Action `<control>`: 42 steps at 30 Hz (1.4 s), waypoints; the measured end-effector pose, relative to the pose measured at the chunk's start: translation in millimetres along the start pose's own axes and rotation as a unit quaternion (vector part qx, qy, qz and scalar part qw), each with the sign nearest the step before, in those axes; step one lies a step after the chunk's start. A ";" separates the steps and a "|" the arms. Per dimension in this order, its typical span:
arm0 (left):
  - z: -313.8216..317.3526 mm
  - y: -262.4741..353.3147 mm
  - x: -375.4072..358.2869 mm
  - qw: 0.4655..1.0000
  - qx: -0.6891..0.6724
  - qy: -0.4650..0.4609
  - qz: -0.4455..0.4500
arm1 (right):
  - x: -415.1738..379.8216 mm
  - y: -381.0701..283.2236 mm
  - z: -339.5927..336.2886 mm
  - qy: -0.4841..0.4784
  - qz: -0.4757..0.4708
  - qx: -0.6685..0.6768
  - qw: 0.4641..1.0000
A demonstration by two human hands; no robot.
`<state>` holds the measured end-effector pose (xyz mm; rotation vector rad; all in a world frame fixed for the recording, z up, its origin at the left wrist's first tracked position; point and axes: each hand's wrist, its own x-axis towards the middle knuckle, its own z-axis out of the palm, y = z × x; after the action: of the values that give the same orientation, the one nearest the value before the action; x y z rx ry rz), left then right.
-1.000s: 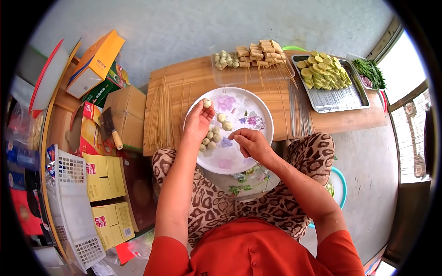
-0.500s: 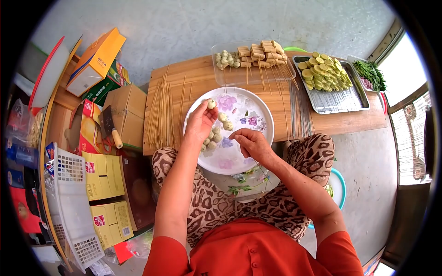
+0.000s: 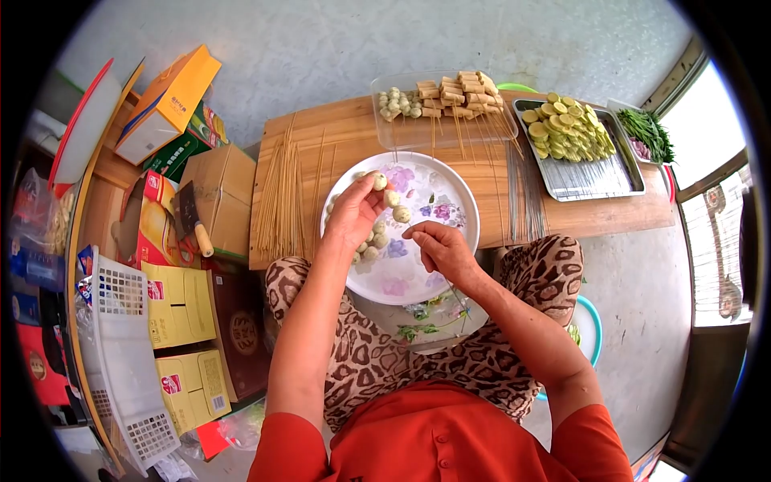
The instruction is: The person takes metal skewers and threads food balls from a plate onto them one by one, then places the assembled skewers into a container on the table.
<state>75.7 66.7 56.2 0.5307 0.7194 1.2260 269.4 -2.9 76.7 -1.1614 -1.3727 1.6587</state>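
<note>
Head view: pinching 1 speckled ball (image 3: 379, 181) in left hand (image 3: 354, 210), with fingers clamped on it, just beside 2 balls (image 3: 401, 214) threaded on skewer (image 3: 457, 296). Gripping skewer below those with right hand (image 3: 438, 247), fingers pinched together on it. Holding everything over round floral tray (image 3: 371, 281) set partly on counter (image 3: 590, 218), with more balls (image 3: 377, 239) partly hidden by left hand.
</note>
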 end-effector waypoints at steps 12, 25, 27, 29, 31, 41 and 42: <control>-2.4 -3.2 0.2 1.000 0.012 -0.014 0.003 | -1.2 -5.9 1.1 0.012 -0.002 0.020 1.000; -7.3 -3.8 3.3 0.998 -0.037 0.031 0.033 | -0.6 5.5 3.0 0.015 -0.014 -0.029 0.999; -5.8 -4.2 2.6 0.998 -0.037 0.030 0.028 | -1.6 3.9 3.2 0.019 -0.012 -0.032 0.999; -6.5 -5.4 3.0 0.999 -0.036 0.026 0.026 | -2.5 2.5 3.5 0.022 -0.010 -0.035 0.999; -6.8 -6.5 3.0 0.999 -0.034 0.030 0.025 | -2.9 1.4 3.6 0.028 -0.015 -0.039 0.999; 9.6 -14.5 -5.9 0.997 0.071 0.030 0.007 | 4.2 -1.8 -0.7 0.054 -0.009 -0.014 0.998; 8.1 -12.7 -4.7 0.994 0.100 0.039 0.021 | 5.2 -3.2 -1.8 0.059 -0.007 -0.006 0.998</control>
<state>89.1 58.9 53.7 0.6682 0.9087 1.2251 269.1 3.2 78.7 -1.2328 -1.3155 1.5488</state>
